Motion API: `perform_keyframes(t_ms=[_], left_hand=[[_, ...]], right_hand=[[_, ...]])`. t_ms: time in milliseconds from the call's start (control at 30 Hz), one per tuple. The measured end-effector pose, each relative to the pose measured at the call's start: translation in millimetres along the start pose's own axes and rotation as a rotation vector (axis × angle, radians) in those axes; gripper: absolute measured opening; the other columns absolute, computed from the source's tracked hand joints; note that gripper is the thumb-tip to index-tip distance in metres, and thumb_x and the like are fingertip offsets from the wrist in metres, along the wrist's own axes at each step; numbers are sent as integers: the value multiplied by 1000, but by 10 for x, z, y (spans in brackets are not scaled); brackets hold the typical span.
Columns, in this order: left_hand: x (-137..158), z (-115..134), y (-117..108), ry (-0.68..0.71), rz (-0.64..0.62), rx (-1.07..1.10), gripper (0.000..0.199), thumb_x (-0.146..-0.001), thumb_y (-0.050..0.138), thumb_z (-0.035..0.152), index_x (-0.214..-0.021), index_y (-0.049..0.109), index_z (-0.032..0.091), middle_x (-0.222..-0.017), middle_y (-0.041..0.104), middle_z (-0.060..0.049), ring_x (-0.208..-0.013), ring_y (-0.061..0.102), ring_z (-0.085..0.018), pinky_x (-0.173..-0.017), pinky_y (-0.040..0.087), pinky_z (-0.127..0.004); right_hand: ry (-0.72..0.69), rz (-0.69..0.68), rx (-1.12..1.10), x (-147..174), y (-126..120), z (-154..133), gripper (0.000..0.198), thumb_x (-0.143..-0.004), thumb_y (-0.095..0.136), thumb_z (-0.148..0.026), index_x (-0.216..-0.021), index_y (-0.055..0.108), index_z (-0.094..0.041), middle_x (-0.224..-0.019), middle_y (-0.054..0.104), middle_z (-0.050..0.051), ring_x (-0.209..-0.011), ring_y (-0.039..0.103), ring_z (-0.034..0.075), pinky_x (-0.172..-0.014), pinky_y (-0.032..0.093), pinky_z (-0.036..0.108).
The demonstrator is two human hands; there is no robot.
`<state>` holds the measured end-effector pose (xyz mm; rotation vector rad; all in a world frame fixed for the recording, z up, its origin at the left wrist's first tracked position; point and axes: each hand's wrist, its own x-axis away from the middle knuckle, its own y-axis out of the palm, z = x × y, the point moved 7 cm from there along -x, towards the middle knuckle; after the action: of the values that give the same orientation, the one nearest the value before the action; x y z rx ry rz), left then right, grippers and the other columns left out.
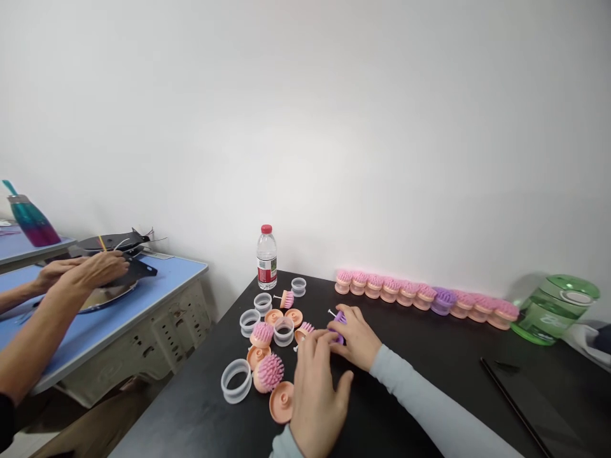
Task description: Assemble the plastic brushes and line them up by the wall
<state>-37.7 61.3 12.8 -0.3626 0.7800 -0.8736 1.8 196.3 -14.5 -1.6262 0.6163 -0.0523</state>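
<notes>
My right hand (357, 337) is closed on a purple bristled brush head (340, 321), whose thin white stem points up and left. Just left of it, my left hand (319, 391) has its thumb spread away from its fingers. The left fingertips come close to a pink bristled brush head (305, 328), partly covered; I cannot tell whether they touch it. Left of my hands lie more pink brush heads (270, 372), several peach round caps (282, 402) and several clear plastic rings (236, 381), loosely scattered.
A row of assembled pink brushes (390, 289), one purple brush (443, 301) among them, runs along the wall. A water bottle (266, 257), a green container (554, 308) and a dark stick (515, 407) are on the black table. A co-worker's hands (98, 270) work at the blue table (176, 280).
</notes>
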Motion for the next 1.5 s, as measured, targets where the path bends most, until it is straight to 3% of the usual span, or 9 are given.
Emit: perform_keyframes(t_ms=[167,267,400,600,700,967,1167,1367,1500], left_hand=[[-118,-108,-177,2,-22,-640,36,-77,67,14,-113,60,16,-122,58,-15,-118,52,-34,-97,43,-46],[-153,-185,-271,-60,-11,-749,42,-69,75,15,-109,62,11,-119,61,-19,-111,54,-41,-93,42,-52],[-210,-250,-370,-97,12,-851,49,-74,72,18,-119,59,9,-118,62,-19,-107,56,-38,-93,40,-48],[-314,-386,-453,-111,27,-910,40,-83,44,1,-118,62,9,-110,67,-16,-101,59,-33,-84,42,-42],[-315,-417,-437,-81,22,-904,37,-83,44,2,-109,68,13,-105,68,-15,-97,60,-33,-82,42,-43],[-300,-286,-488,37,159,-729,21,-89,48,15,-96,68,14,-118,62,-20,-100,59,-34,-85,45,-48],[-198,62,-505,197,265,-405,11,-95,43,29,-91,51,21,-118,58,-15,-114,56,-29,-91,49,-42],[31,285,64,133,-95,263,33,-83,61,22,-113,49,22,-111,65,-8,-100,65,-24,-86,53,-39],[192,424,381,115,-322,332,29,-78,69,20,-105,58,23,-99,68,-4,-87,64,-22,-79,52,-35]], right_hand=[[27,107,-40,658,-236,-11,26,-86,67,-20,-112,66,-23,-131,45,14,-119,46,32,-101,45,48],[65,229,-62,980,-434,54,33,-83,63,-7,-112,61,-22,-128,44,15,-117,49,32,-96,49,48],[127,357,-148,1384,-625,156,28,-82,55,-2,-102,55,-22,-122,46,13,-111,54,29,-90,53,45],[146,395,-226,1740,-614,171,23,-82,49,-3,-93,52,-23,-118,50,11,-109,58,27,-86,55,42],[136,390,-252,1755,-594,135,25,-80,48,-2,-92,51,-23,-118,51,11,-111,57,27,-88,55,42],[158,365,-406,1751,-663,31,21,-84,49,-8,-99,51,-23,-129,50,13,-116,57,27,-93,52,44],[280,447,-637,1790,-777,94,41,-74,60,-12,-111,47,-23,-122,57,11,-103,63,25,-86,56,39],[203,483,-643,1826,-950,21,39,-77,62,-16,-115,57,-24,-118,57,9,-109,59,26,-92,51,39],[180,497,-678,1864,-999,-20,45,-80,63,-21,-124,53,-26,-118,59,8,-108,60,25,-93,50,38]])
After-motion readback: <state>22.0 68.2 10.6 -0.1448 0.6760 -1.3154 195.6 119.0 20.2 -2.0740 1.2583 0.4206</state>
